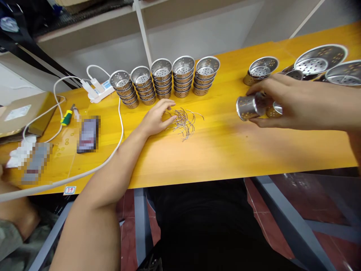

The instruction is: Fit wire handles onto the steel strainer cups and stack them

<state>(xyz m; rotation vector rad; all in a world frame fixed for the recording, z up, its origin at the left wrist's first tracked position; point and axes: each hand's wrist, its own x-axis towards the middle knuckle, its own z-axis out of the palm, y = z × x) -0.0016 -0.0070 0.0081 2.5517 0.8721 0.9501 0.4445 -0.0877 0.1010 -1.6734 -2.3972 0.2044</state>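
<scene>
My right hand (pixel 293 99) grips a small perforated metal cup (pixel 248 107), tipped on its side above the table at the right. Its thumb lies below the cup and its fingers above. Over at the middle, my left hand (pixel 158 117) rests at the edge of a pile of thin curved metal wires (pixel 183 122), thumb and fingers apart. Behind that hand stand several stacks of like perforated cups (pixel 182 75) in a row. Close to my right hand are another short stack of cups (pixel 261 69) and a larger perforated metal bowl (pixel 318 62), partly behind the hand.
A white power strip (pixel 101 92) trails a white cable (pixel 120 128) across the left side of the yellow table (pixel 194 165). Two blurred phones, a green-yellow tool (pixel 67 117) and a cardboard box (pixel 31 113) lie further left. Another person's arm (pixel 17 203) shows at the left edge.
</scene>
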